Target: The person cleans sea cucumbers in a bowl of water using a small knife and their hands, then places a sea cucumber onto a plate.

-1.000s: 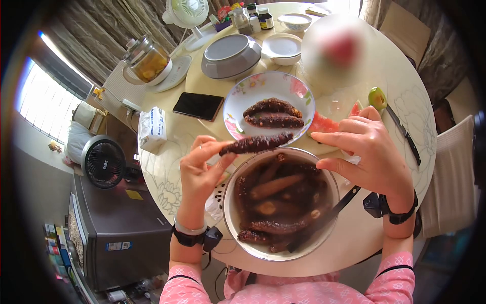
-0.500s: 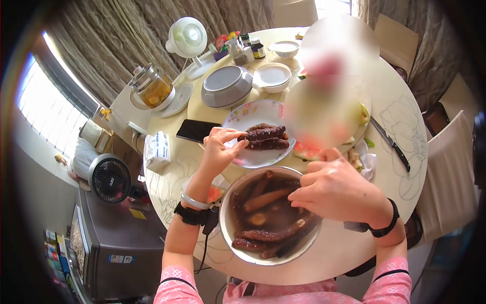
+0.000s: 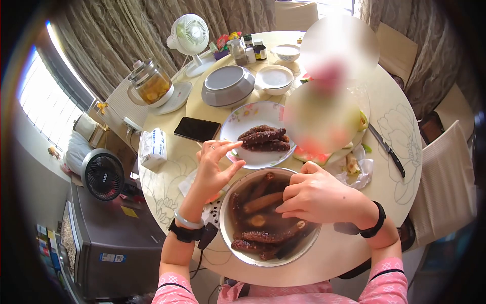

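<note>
A patterned white plate (image 3: 234, 115) holds several long, dark brown, knobbly pieces of food (image 3: 266, 138). My left hand (image 3: 211, 164) is at the plate's near left edge, thumb and fingers apart, with nothing between them. In front of me stands a round pot (image 3: 226, 244) of brown liquid, with more long dark pieces (image 3: 267, 236) lying in it. My right hand (image 3: 316, 196) is over the pot's right side, its fingers curled together and pointing down at the liquid. Whatever is between those fingertips, if anything, is hidden.
A knife (image 3: 387, 150) lies on the right. Beside the plate are watermelon pieces (image 3: 310, 155) and a blurred patch. Further left are a phone (image 3: 197, 129), a tissue pack (image 3: 153, 148) and a glass kettle (image 3: 152, 85). Grey bowls (image 3: 228, 86) and a white fan (image 3: 189, 34) stand behind.
My left hand has come away from the pieces on the plate and its thumb has spread from the fingers. My right hand has shifted slightly left over the pot. The view has turned a little.
</note>
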The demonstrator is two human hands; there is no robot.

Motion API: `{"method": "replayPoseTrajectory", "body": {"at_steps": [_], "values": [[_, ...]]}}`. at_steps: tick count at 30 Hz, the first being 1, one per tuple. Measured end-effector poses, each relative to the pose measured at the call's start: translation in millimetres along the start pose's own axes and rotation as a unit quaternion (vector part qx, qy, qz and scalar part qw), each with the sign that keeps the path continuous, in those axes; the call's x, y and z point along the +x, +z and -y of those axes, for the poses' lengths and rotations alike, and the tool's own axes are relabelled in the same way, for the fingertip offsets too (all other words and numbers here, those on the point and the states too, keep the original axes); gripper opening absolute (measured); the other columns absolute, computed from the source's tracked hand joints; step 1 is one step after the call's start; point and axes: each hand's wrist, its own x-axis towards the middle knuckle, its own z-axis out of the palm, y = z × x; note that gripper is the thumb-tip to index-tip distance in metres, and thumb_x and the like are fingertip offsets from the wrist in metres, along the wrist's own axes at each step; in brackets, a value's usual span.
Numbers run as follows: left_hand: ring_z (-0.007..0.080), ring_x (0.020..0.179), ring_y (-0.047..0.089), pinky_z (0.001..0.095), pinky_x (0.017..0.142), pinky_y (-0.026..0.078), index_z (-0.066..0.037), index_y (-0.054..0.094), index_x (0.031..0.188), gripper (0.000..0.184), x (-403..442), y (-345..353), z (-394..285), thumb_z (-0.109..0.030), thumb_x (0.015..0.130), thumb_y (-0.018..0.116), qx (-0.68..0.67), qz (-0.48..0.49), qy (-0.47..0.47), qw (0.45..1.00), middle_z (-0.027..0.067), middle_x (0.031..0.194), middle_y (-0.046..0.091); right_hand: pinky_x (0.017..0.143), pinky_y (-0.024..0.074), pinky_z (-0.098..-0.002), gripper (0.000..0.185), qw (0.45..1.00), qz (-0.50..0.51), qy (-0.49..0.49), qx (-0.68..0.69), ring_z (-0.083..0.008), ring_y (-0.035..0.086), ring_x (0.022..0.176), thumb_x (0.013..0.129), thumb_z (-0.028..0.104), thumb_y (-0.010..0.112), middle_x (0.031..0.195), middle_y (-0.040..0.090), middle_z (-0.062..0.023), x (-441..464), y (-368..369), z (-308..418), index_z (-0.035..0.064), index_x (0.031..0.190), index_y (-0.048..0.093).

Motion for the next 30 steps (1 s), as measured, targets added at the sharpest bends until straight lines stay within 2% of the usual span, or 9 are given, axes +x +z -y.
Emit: {"method": "replayPoseTrajectory", "body": {"at_steps": [5, 8, 13, 17, 20, 21, 24, 27, 30], "values": [[0.0252, 0.116, 0.054, 0.0384, 0.105, 0.039, -0.012, 0.075, 0.125, 0.047, -23.1, -19.1, -31.5, -0.017, 0.080, 0.087, -0.074, 0.051, 0.019, 0.996, 0.0042, 0.119, 0.071, 0.086, 0.0408, -0.0339, 0.023, 0.994, -0.033, -0.066, 0.078, -0.0133, 0.061, 0.087, 0.089, 0.025, 0.076, 0.093, 0.068, 0.0098, 2.7, 0.7, 8.2, 0.0252, 0.112, 0.079], [0.0223, 0.118, 0.050, 0.0387, 0.104, 0.031, -0.013, 0.074, 0.127, 0.045, -34.4, -19.7, -40.0, -0.021, 0.084, 0.085, -0.129, 0.091, 0.031, 0.987, 0.0006, 0.119, 0.072, 0.085, 0.0409, -0.0335, 0.024, 0.999, -0.002, -0.001, -0.036, -0.0130, 0.062, 0.085, 0.087, 0.023, 0.078, 0.093, 0.069, 0.0106, 1.2, 0.7, 14.4, 0.0238, 0.112, 0.079], [0.0253, 0.113, 0.051, 0.0386, 0.102, 0.033, -0.014, 0.074, 0.126, 0.044, -46.2, -16.4, -45.9, -0.020, 0.083, 0.085, -0.115, 0.095, 0.052, 0.987, 0.0000, 0.118, 0.071, 0.081, 0.0418, -0.0339, 0.018, 0.983, -0.177, 0.044, -0.016, -0.0132, 0.062, 0.087, 0.083, 0.022, 0.081, 0.091, 0.072, 0.0064, -11.9, -45.6, 28.1, 0.0173, 0.100, 0.082], [0.0253, 0.109, 0.053, 0.0394, 0.099, 0.035, -0.014, 0.073, 0.126, 0.046, -49.6, -8.7, -46.5, -0.020, 0.082, 0.086, -0.111, 0.093, 0.078, 0.986, -0.0008, 0.116, 0.072, 0.087, 0.0445, -0.0362, 0.032, 0.915, -0.366, 0.121, -0.119, -0.0226, 0.060, 0.095, 0.084, 0.032, 0.078, 0.098, 0.071, -0.0088, -42.6, -70.3, 38.3, 0.0095, 0.107, 0.079], [0.0248, 0.106, 0.055, 0.0393, 0.097, 0.036, -0.015, 0.073, 0.125, 0.047, -49.1, -8.6, -49.3, -0.019, 0.080, 0.086, -0.087, 0.086, 0.085, 0.989, -0.0011, 0.115, 0.072, 0.099, 0.0408, -0.0440, 0.044, 0.778, -0.563, 0.175, -0.219, -0.0223, 0.059, 0.092, 0.084, 0.039, 0.075, 0.108, 0.068, -0.0164, -52.5, -67.0, 43.7, 0.0066, 0.113, 0.074], [0.0249, 0.105, 0.055, 0.0385, 0.095, 0.037, -0.015, 0.074, 0.125, 0.047, -49.6, -7.7, -49.1, -0.019, 0.080, 0.086, -0.085, 0.084, 0.085, 0.989, -0.0008, 0.115, 0.072, 0.099, 0.0408, -0.0440, 0.044, 0.781, -0.559, 0.179, -0.212, -0.0223, 0.059, 0.092, 0.084, 0.039, 0.075, 0.108, 0.068, -0.0164, -61.9, -82.5, 45.4, 0.0066, 0.113, 0.074], [0.0253, 0.104, 0.055, 0.0385, 0.094, 0.038, -0.013, 0.074, 0.124, 0.047, -51.3, -6.5, -48.6, -0.017, 0.079, 0.086, -0.077, 0.083, 0.086, 0.990, -0.0002, 0.115, 0.072, 0.101, 0.0535, -0.0315, 0.117, 0.952, -0.230, -0.149, -0.134, -0.0293, 0.057, 0.133, 0.081, 0.044, 0.088, 0.150, 0.048, -0.0305, -110.8, -156.3, 42.4, 0.0024, 0.163, 0.017], [0.0261, 0.104, 0.055, 0.0392, 0.095, 0.039, -0.012, 0.075, 0.122, 0.047, -52.2, -7.2, -50.3, -0.016, 0.076, 0.087, -0.073, 0.084, 0.074, 0.991, 0.0013, 0.114, 0.072, 0.100, 0.0531, -0.0254, 0.121, 0.909, -0.309, -0.038, -0.276, -0.0254, 0.054, 0.135, 0.082, 0.059, 0.082, 0.155, 0.044, -0.0273, -109.7, -138.0, 70.5, 0.0088, 0.166, 0.010], [0.0266, 0.105, 0.055, 0.0394, 0.097, 0.040, -0.011, 0.075, 0.120, 0.048, -50.7, -10.2, -51.6, -0.014, 0.074, 0.088, -0.054, 0.101, 0.070, 0.991, 0.0030, 0.114, 0.072, 0.100, 0.0523, -0.0266, 0.117, 0.901, -0.325, -0.021, -0.285, -0.0253, 0.055, 0.133, 0.082, 0.058, 0.081, 0.152, 0.045, -0.0266, -112.4, -125.2, 66.8, 0.0087, 0.163, 0.013]]}}
